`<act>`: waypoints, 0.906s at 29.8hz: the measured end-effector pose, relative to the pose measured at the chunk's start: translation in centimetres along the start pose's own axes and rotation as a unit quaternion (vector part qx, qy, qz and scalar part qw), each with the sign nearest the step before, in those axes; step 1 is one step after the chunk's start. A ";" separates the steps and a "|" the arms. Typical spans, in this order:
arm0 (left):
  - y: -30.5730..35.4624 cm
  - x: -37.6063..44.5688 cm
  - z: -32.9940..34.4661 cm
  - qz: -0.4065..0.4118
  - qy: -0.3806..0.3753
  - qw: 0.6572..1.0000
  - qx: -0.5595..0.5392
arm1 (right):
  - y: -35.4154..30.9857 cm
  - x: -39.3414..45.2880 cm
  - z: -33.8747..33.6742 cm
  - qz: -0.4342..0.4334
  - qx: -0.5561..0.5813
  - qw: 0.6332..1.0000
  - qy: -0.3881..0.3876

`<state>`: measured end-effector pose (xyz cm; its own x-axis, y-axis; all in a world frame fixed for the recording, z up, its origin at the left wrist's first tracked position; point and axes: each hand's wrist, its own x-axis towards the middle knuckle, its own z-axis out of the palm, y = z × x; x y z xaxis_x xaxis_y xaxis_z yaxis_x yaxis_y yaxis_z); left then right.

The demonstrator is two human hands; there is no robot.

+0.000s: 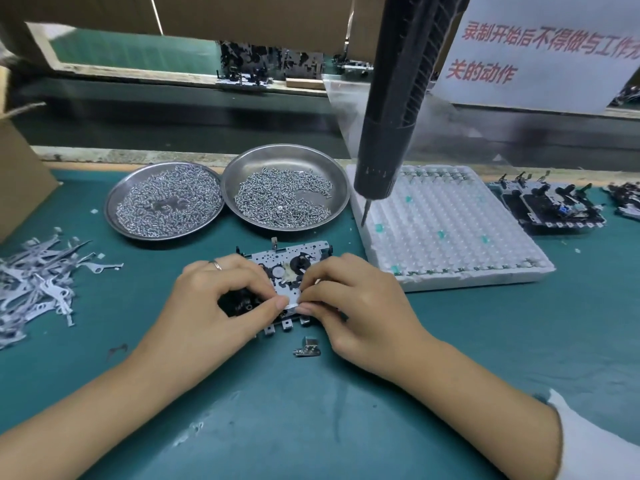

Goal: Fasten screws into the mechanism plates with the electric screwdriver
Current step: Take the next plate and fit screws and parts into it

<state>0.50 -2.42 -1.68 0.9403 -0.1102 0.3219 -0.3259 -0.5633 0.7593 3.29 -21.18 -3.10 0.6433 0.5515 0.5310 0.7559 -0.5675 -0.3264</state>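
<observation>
Both hands work on one mechanism plate [277, 268] that lies flat on the green table [485, 341], near its middle and just in front of the two dishes. The left hand [221, 299] has its fingers curled over the plate's left side, thumb tip pressed near the front edge; a ring shows on one finger. The right hand [349, 299] curls over the right side, its thumb and forefinger meeting the left thumb at the plate's front, where they pinch a small pale piece too small to make out. So each grip is closed on the plate.

The electric screwdriver [391, 126] hangs upright above the table, held by neither hand, its tip over the left edge of a white foam tray [450, 271].

Behind the plate sit two round metal dishes, touching side by side. The left dish [114, 199] holds a thick heap of small silvery parts with a bare patch at its middle. The right dish [337, 181] holds a thinner spread of screws [280, 199]. The foam tray's many cells hold a few green bits and rows of small parts along its far and near edges.

A loose pile of flat metal strips [34, 282] lies at the left. A small metal bracket [308, 348] lies just in front of the plate. More assembled mechanisms [550, 209] rest right of the tray.
</observation>
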 end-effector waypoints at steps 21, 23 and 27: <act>-0.1 0.5 -0.5 0.007 -0.040 0.999 -0.027 | 0.3 0.4 -0.3 0.121 0.164 0.978 0.046; 0.0 0.3 -0.4 0.004 -0.033 0.999 -0.029 | 0.5 0.5 -0.3 0.135 0.189 0.971 0.056; 0.1 0.2 -0.6 0.014 -0.039 0.999 0.020 | 0.3 0.4 -0.1 0.129 0.179 0.974 0.051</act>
<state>0.64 -2.01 -1.16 0.9362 -0.1884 0.2966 -0.3493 -0.5909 0.7272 3.80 -21.19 -2.86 0.8160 0.3450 0.4638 0.5761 -0.4204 -0.7010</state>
